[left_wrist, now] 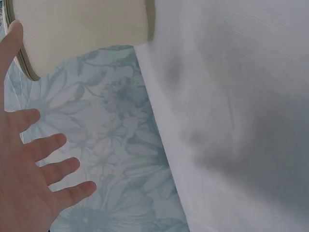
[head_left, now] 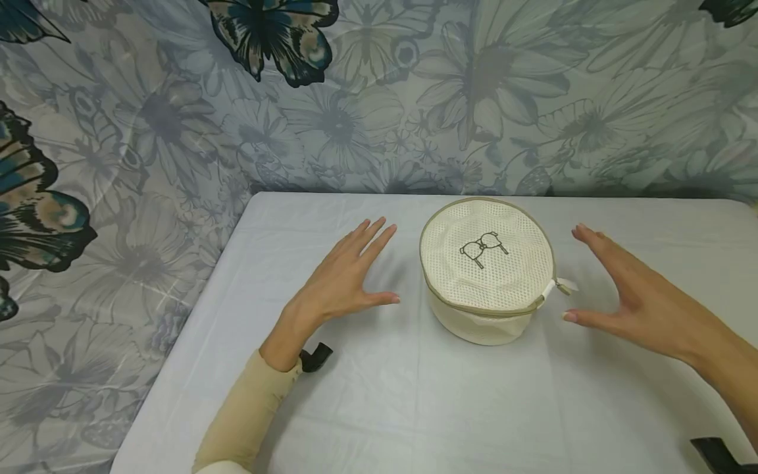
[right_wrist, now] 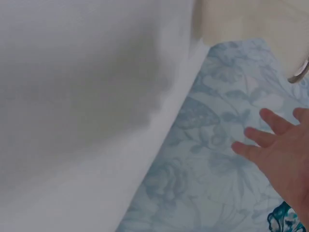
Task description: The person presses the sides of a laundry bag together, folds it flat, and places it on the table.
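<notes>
On the white-covered table stands a round cream zippered fabric bag (head_left: 487, 257), its mesh lid bearing a dark stitched bow-like outline. The lid looks closed, and a white zipper tab (head_left: 552, 289) hangs at its right front. My left hand (head_left: 346, 273) hovers to the left of the bag, fingers spread and apart from it. On the other side my right hand (head_left: 645, 299) is held with thumb and fingers stretched toward the bag, not touching it. Both wrist views show part of the bag's cream side (left_wrist: 82, 29) beyond the outstretched fingers. What lies inside the bag is hidden.
The table (head_left: 367, 408) has a white cloth and ends at a back edge just behind the bag. Behind and to the left hangs a grey floral backdrop (head_left: 337, 125) with butterfly figures (head_left: 266, 39). Black straps (head_left: 316, 357) circle the wrists.
</notes>
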`<state>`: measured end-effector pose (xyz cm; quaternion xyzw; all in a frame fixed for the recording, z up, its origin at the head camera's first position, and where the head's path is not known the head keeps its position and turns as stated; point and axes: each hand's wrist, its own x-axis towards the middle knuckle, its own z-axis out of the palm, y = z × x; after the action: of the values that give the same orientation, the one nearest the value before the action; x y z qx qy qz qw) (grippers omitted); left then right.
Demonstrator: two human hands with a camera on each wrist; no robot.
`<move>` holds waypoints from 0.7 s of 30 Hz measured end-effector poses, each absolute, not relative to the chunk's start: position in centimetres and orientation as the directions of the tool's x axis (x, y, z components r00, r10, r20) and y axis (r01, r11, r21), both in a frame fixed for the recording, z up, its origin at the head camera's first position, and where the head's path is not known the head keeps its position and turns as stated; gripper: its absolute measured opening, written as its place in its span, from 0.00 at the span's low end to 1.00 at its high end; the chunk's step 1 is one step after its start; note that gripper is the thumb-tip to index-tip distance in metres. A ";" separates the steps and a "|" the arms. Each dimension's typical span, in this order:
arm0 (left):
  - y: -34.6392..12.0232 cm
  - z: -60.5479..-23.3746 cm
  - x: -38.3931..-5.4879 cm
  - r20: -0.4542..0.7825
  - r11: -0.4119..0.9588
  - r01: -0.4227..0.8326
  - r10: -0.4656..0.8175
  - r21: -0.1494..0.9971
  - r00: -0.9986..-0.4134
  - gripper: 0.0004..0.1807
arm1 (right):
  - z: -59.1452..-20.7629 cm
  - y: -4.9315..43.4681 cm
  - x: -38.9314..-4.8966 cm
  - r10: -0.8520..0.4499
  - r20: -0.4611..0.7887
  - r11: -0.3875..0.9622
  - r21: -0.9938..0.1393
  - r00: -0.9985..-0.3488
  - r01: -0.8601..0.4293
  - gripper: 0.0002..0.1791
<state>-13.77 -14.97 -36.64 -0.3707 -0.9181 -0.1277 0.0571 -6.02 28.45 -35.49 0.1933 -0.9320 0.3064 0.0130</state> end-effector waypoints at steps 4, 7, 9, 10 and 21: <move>-14.3 -36.2 -13.9 0.237 0.657 0.726 0.687 0.204 -0.687 0.60 | -35.0 28.0 -6.0 -0.365 0.177 0.736 -0.546 -0.914 -0.399 0.68; -13.7 -35.9 -14.0 0.258 0.629 0.745 0.699 0.222 -0.667 0.60 | -34.8 27.5 -6.2 -0.369 0.194 0.723 -0.555 -0.909 -0.412 0.70; -13.3 -35.7 -14.0 0.263 0.614 0.754 0.706 0.236 -0.657 0.60 | -34.8 27.2 -6.4 -0.374 0.208 0.711 -0.562 -0.904 -0.423 0.71; -13.1 -35.6 -14.1 0.265 0.606 0.757 0.709 0.244 -0.653 0.60 | -34.7 27.0 -6.5 -0.377 0.217 0.703 -0.566 -0.901 -0.431 0.71; -11.4 -35.0 -14.3 0.281 0.512 0.786 0.743 0.346 -0.608 0.61 | -34.7 26.3 -6.8 -0.404 0.240 0.651 -0.603 -0.883 -0.462 0.71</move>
<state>-14.34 -11.41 -35.02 -0.4403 -0.8682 -0.2239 0.0482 -6.76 26.29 -34.73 0.2384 -0.9075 0.3433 0.0422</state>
